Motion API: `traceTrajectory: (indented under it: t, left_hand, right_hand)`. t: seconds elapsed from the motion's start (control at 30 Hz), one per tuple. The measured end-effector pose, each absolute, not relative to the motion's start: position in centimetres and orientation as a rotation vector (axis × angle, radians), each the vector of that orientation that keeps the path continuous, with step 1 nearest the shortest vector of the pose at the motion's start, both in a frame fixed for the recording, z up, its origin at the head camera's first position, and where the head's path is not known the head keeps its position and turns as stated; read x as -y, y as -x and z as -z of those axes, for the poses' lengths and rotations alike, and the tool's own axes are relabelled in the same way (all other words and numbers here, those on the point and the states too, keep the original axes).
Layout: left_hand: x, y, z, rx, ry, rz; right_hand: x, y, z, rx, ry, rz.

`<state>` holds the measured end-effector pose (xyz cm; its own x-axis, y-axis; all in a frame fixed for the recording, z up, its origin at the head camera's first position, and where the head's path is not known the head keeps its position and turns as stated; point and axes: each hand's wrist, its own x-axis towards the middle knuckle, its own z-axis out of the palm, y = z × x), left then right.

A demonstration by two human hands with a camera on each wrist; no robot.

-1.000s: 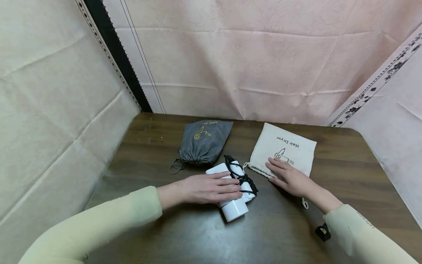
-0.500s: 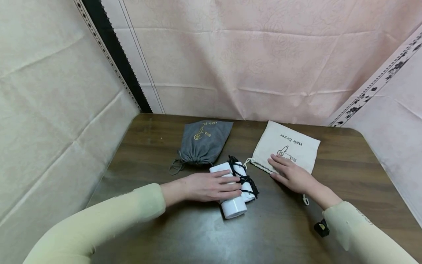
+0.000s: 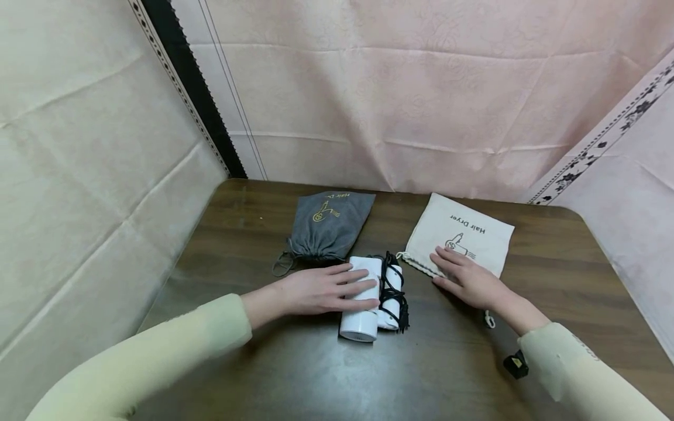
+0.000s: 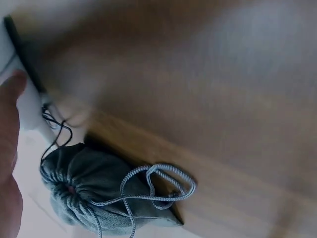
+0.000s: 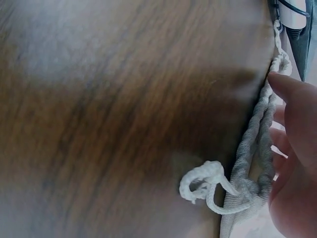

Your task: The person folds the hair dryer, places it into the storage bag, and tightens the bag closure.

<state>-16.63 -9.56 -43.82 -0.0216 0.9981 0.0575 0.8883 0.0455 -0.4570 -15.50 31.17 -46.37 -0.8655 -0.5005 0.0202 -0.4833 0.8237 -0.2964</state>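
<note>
A white hair dryer [image 3: 360,327], folded, with its black cord [image 3: 391,292] wound around the handle, lies on the table. My left hand [image 3: 321,289] rests across its body with straight fingers; in the left wrist view the thumb [image 4: 11,89] lies against the white casing. To the right, a white drawstring pouch printed "Hair Dryer" [image 3: 474,225] lies flat. My right hand [image 3: 468,280] rests on its lower part, fingers extended. The right wrist view has the pouch's twisted hem [image 5: 252,139] beside the thumb, and a looped white drawstring [image 5: 208,186].
A dark grey drawstring pouch [image 3: 332,225] with a gold print lies behind the left hand. Near the right sleeve sits a small black object [image 3: 516,363]. Pale cloth walls [image 3: 400,105] surround the wooden table [image 3: 253,234] at the back and sides.
The hair dryer has turned from a slant to nearly straight front-to-back under my left hand. The white pouch and my right hand have shifted slightly to the right.
</note>
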Motion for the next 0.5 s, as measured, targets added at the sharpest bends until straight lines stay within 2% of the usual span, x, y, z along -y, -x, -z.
traceTrajectory:
  t: [0.13, 0.3, 0.4, 0.5]
  left_hand:
    - [10.5, 14.3, 43.8, 2.276, 1.758, -0.067]
    - [9.1, 10.3, 42.7, 2.72, 1.321, 0.41]
    - [7.4, 8.7, 42.2, 2.907, 1.083, 0.524]
    - [5.9, 7.9, 42.4, 2.99, 0.961, 0.547]
  right_hand:
    - [-31.1, 15.3, 46.2, -2.926, 0.77, 0.476]
    - [-31.5, 15.2, 45.9, -2.908, 0.736, 0.484]
    - [-31.6, 15.1, 45.8, -2.898, 0.738, 0.491]
    - [-31.5, 15.1, 45.8, -2.897, 0.748, 0.497]
